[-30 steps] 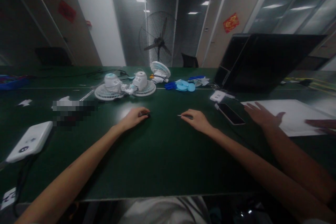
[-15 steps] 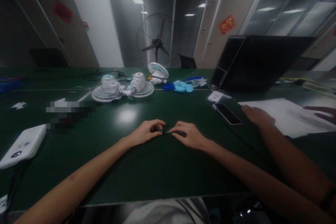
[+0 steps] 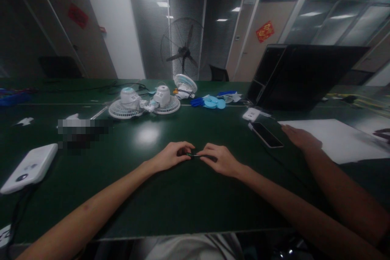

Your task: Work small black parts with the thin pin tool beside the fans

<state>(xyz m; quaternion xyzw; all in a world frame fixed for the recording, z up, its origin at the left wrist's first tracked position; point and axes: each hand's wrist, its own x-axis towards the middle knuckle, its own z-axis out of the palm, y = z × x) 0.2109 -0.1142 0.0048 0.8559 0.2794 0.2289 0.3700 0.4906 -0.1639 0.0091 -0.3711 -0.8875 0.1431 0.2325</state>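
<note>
Just above the tabletop, my left hand (image 3: 172,156) pinches a small dark-green piece (image 3: 189,154) between thumb and fingers. Its exact kind is too small to make out. Facing it, my right hand (image 3: 222,159) is closed around the dark handle of a thin screwdriver (image 3: 211,157). The metal shaft points left and its end meets the green piece or lies right beside it. Fingers hide part of both things.
White fan parts (image 3: 129,107) and pale-blue discs (image 3: 213,102) lie farther back on the green table (image 3: 189,199). To the right are a phone (image 3: 266,134), a monitor (image 3: 317,77) and a co-worker's hand (image 3: 300,137) on white paper (image 3: 338,146). A white device (image 3: 30,166) lies left.
The whole view has shifted slightly. My hands keep the same grip on the green piece and screwdriver. The co-worker's far hand has moved right, toward the frame edge.
</note>
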